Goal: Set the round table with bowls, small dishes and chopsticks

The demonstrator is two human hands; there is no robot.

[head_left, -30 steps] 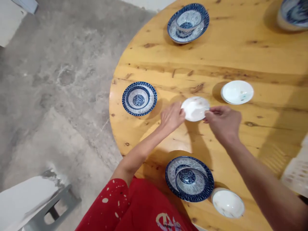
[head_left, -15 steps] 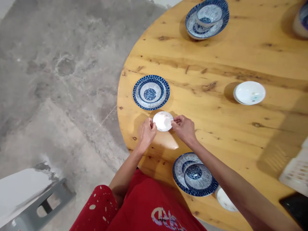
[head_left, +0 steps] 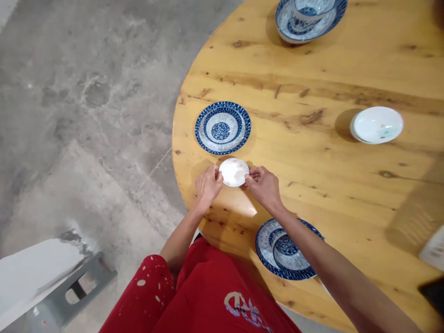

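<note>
Here, left hand [head_left: 209, 184] and right hand [head_left: 265, 186] pinch opposite edges of white dish [head_left: 234, 172], face upward, outline evenly round.

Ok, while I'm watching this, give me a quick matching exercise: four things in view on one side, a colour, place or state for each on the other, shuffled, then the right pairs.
Things
1. Dish
2. Right hand
3. Table
4. Shirt

Descriptions
A. yellow-brown wood with dark knots and a curved edge
B. red, with a print on it
C. white, held at its edges
D. pinching the dish's right edge

Right pairs: 1-C, 2-D, 3-A, 4-B
</note>
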